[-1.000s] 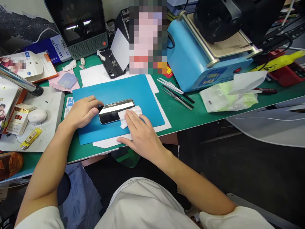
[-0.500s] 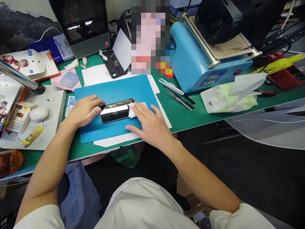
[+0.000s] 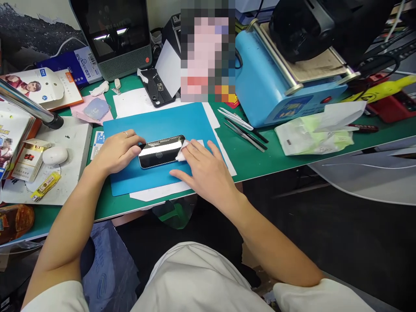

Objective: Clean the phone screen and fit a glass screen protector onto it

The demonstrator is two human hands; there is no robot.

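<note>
A black smartphone (image 3: 157, 152) lies flat on the blue mat (image 3: 159, 178), a bright strip of light reflected along its glossy face. My left hand (image 3: 118, 151) grips its left end between thumb and fingers; a ring shows on one finger. At the opposite end, my right hand (image 3: 208, 169) holds a crumpled white tissue (image 3: 181, 152) under its fingertips, pressed against the phone's right edge. The right thumb is spread toward me, off the phone. Part of the tissue is hidden beneath the fingers.
Tweezers (image 3: 245, 135) and other thin tools lie right of the mat, by a tissue pack (image 3: 312, 136) and a blue machine (image 3: 276, 86). Behind the mat rests a black phone part (image 3: 157, 93). A mouse (image 3: 54, 155) and cigarette box (image 3: 30, 162) sit left.
The tissue and right fingertips have slid slightly toward the phone's right edge, uncovering more of its upper right corner. My left hand stays at the left end. The whole view has shifted slightly.
</note>
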